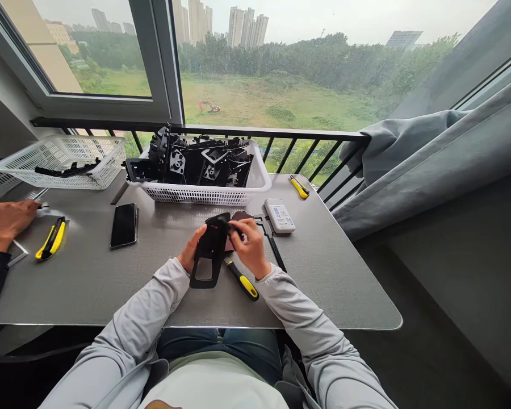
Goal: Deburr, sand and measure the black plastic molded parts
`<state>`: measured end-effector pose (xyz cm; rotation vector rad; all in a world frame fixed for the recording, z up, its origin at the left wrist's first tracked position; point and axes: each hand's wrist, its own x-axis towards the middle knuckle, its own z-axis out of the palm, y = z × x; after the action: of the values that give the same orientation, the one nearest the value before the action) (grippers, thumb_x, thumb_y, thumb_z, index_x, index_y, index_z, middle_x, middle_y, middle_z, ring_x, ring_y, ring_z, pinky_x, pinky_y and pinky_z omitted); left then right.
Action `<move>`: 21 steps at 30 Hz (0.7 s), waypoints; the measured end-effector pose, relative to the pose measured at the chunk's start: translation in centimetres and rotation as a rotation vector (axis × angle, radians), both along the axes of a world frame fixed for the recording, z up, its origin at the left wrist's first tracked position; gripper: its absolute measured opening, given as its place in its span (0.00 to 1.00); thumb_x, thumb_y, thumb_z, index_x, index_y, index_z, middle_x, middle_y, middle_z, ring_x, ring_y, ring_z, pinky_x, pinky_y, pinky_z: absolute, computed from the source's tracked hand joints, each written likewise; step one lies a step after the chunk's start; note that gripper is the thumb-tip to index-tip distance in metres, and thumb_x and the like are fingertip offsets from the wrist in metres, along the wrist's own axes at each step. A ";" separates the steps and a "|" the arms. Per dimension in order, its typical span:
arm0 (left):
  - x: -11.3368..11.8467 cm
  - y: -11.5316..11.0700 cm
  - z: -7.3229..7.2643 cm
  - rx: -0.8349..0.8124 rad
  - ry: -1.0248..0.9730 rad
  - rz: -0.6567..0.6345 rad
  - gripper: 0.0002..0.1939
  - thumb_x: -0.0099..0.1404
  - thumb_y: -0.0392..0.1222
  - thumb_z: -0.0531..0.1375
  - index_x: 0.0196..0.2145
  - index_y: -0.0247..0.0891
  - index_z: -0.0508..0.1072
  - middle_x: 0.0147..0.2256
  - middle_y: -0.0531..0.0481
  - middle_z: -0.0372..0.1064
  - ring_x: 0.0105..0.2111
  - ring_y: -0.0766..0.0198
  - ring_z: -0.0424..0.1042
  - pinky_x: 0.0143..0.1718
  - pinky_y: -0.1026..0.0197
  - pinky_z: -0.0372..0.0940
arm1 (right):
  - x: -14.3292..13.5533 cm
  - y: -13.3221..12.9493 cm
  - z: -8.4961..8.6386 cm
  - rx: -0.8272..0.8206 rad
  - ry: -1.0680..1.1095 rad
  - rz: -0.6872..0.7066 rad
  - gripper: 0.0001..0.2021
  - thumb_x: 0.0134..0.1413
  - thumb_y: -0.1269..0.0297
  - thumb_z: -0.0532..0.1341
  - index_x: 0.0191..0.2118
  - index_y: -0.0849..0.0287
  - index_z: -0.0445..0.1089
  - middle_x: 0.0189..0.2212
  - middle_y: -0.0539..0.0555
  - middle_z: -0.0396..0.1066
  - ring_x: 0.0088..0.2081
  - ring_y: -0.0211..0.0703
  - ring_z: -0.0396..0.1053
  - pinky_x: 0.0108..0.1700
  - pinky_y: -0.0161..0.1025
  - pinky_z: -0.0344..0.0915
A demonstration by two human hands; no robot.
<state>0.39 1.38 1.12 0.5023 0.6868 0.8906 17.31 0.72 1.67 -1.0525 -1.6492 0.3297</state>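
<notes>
Black frame (212, 241), in front of the filled basket (200, 195), is probably light and stiff, best taken by its 2 long edges, left hand (189, 250) clasping 1, right hand (250, 243) pinching an unclear dark item (233, 228).

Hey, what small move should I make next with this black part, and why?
Probably work your right hand a little along the upper right edge of the black part: your fingers are at that edge, while your left hand holds the opposite side.
</notes>
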 end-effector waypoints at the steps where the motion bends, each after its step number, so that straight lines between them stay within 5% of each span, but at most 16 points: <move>1: 0.1 -0.1 0.1 0.014 -0.006 -0.022 0.22 0.62 0.55 0.59 0.42 0.34 0.77 0.36 0.42 0.79 0.34 0.55 0.78 0.35 0.58 0.70 | 0.3 0.4 0.1 -0.013 0.063 -0.076 0.10 0.60 0.68 0.56 0.43 0.58 0.73 0.35 0.56 0.67 0.37 0.44 0.69 0.40 0.41 0.70; 8: 0.7 -0.7 -1.0 -0.006 -0.031 -0.129 0.26 0.61 0.59 0.60 0.48 0.35 0.75 0.38 0.42 0.78 0.38 0.54 0.78 0.42 0.56 0.70 | -0.2 0.7 -0.4 -0.004 0.037 -0.144 0.11 0.60 0.66 0.56 0.46 0.56 0.74 0.36 0.56 0.67 0.40 0.47 0.68 0.44 0.45 0.69; 16: 0.7 -0.7 -1.1 -0.080 -0.052 -0.155 0.29 0.63 0.63 0.56 0.44 0.31 0.75 0.32 0.42 0.76 0.40 0.52 0.77 0.42 0.56 0.69 | -3.0 -1.8 0.0 0.090 -0.165 0.089 0.15 0.63 0.68 0.55 0.52 0.54 0.71 0.38 0.57 0.71 0.40 0.46 0.69 0.46 0.47 0.65; 21: 0.6 -0.7 -1.1 -0.015 -0.039 -0.124 0.29 0.56 0.61 0.64 0.45 0.34 0.76 0.38 0.42 0.78 0.39 0.55 0.77 0.42 0.58 0.69 | -1.3 -0.4 0.6 0.027 -0.101 -0.133 0.13 0.61 0.69 0.56 0.48 0.54 0.74 0.36 0.56 0.70 0.40 0.47 0.69 0.45 0.47 0.64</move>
<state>0.99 0.67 0.01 0.5072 0.6201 0.7766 16.06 0.35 2.27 -1.1682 -1.6585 0.1687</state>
